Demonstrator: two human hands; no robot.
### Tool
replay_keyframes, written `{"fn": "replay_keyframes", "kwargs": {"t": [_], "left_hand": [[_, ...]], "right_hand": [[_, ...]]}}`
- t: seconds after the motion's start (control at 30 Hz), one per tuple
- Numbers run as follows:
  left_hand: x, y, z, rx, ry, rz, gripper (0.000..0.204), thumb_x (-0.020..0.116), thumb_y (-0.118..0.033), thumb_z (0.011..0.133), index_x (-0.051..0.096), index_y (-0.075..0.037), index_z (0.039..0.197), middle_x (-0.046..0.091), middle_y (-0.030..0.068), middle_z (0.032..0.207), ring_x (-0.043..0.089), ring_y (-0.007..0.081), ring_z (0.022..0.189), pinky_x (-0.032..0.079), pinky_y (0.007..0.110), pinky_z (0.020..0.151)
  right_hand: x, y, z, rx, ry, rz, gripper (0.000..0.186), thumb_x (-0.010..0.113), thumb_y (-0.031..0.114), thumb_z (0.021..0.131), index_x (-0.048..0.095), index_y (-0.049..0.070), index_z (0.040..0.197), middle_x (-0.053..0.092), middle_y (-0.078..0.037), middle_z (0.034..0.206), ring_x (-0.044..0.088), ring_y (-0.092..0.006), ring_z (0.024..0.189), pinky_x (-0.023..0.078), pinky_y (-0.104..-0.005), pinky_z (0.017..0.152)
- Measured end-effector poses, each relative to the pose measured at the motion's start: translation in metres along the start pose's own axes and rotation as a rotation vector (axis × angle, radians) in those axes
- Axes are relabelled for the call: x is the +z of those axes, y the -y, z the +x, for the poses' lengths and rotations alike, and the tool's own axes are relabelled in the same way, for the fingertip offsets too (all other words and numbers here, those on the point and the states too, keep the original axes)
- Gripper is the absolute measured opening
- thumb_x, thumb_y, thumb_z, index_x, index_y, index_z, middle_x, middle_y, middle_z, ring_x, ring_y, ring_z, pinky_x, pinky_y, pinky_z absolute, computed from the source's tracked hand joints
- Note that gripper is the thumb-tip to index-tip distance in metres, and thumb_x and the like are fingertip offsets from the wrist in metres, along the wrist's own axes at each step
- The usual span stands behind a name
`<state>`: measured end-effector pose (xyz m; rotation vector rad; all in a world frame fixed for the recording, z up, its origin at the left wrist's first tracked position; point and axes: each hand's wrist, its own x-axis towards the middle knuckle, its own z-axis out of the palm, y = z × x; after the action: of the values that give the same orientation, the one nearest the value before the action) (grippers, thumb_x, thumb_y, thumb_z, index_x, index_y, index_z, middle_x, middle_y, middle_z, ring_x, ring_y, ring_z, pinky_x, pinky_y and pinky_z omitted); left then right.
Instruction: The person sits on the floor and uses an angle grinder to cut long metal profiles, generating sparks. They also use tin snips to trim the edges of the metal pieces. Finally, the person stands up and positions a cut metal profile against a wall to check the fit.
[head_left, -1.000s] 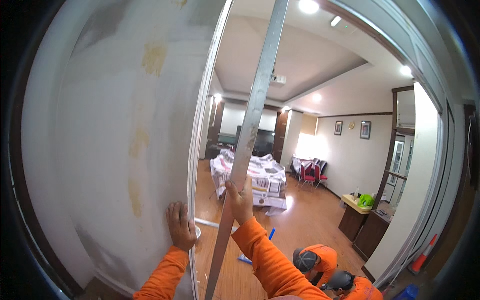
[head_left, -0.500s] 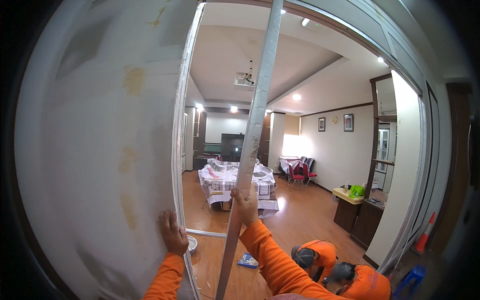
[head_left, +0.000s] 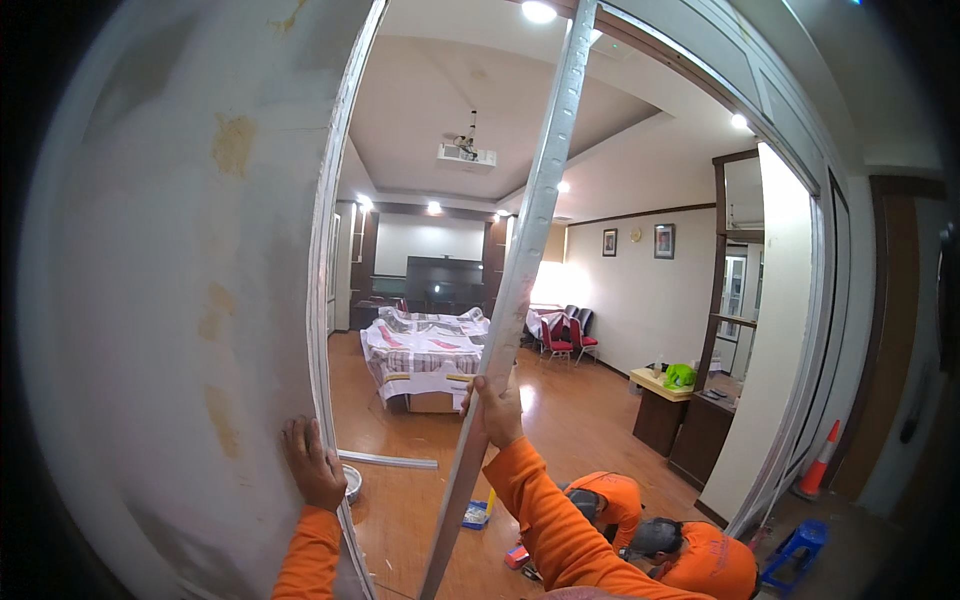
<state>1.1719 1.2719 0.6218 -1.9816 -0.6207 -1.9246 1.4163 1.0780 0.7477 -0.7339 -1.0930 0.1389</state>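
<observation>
A long silvery metal stud (head_left: pixel 538 205) stands tilted in the wide opening, its top leaning right. My right hand (head_left: pixel 497 412) is closed around it at about the lower third. My left hand (head_left: pixel 316 465) lies with fingers stretched against the edge of the grey-white wall panel (head_left: pixel 150 330), beside the pale metal jamb (head_left: pixel 326 220). A short horizontal metal strip (head_left: pixel 390 460) extends from the jamb at low height, its right end apart from the stud.
Two co-workers in orange crouch low right, one nearer (head_left: pixel 715 560), one farther (head_left: pixel 610 495). A blue stool (head_left: pixel 795 555) and traffic cone (head_left: pixel 820 460) stand right. Beyond are a covered table (head_left: pixel 430 345), wooden counters (head_left: pixel 665 425), a white bucket (head_left: pixel 351 484) and a blue tray (head_left: pixel 476 515).
The view has swung right, so the room sits farther left. The stud's top has tilted away from the jamb to the right. Both hands keep their holds.
</observation>
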Motion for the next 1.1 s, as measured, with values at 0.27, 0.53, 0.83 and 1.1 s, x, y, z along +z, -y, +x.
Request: {"fn": "replay_keyframes", "kwargs": {"t": [0.27,0.53,0.83,1.1], "left_hand": [[0.001,-0.001,-0.001,0.025,0.002,0.028,0.066,0.053,-0.008,0.085,0.037,-0.003,0.149,0.035,0.0252,0.150,0.030,0.0460,0.142,0.021,0.059,0.118],[-0.003,-0.002,-0.001,0.019,0.016,-0.015,0.066,0.054,-0.007,0.085,0.038,-0.003,0.149,0.036,0.0248,0.150,0.031,0.0460,0.142,0.020,0.060,0.117],[-0.004,-0.003,0.002,0.019,0.002,-0.003,0.063,0.054,-0.009,0.085,0.041,-0.004,0.147,0.039,0.0227,0.148,0.035,0.0442,0.140,0.023,0.061,0.117],[-0.002,-0.002,0.001,0.012,-0.013,-0.014,0.065,0.054,-0.006,0.083,0.041,-0.003,0.147,0.040,0.0221,0.147,0.035,0.0437,0.140,0.024,0.062,0.117]], "right_hand": [[-0.021,-0.004,0.005,0.034,-0.008,-0.036,0.032,0.066,0.031,0.096,0.051,0.003,0.101,0.059,-0.008,0.082,0.064,-0.0192,0.065,0.057,-0.0330,0.056],[-0.004,-0.011,0.007,0.020,-0.026,-0.005,0.035,0.068,0.030,0.095,0.046,0.005,0.105,0.058,-0.009,0.083,0.064,-0.0200,0.065,0.057,-0.0338,0.056],[0.001,0.001,0.005,0.010,-0.004,-0.038,0.043,0.069,0.035,0.093,0.044,0.004,0.108,0.058,-0.010,0.084,0.064,-0.0193,0.065,0.057,-0.0338,0.054],[-0.013,0.003,0.004,0.032,-0.041,0.015,0.033,0.066,0.027,0.096,0.045,0.006,0.111,0.058,-0.007,0.085,0.063,-0.0174,0.065,0.057,-0.0314,0.053]]}}
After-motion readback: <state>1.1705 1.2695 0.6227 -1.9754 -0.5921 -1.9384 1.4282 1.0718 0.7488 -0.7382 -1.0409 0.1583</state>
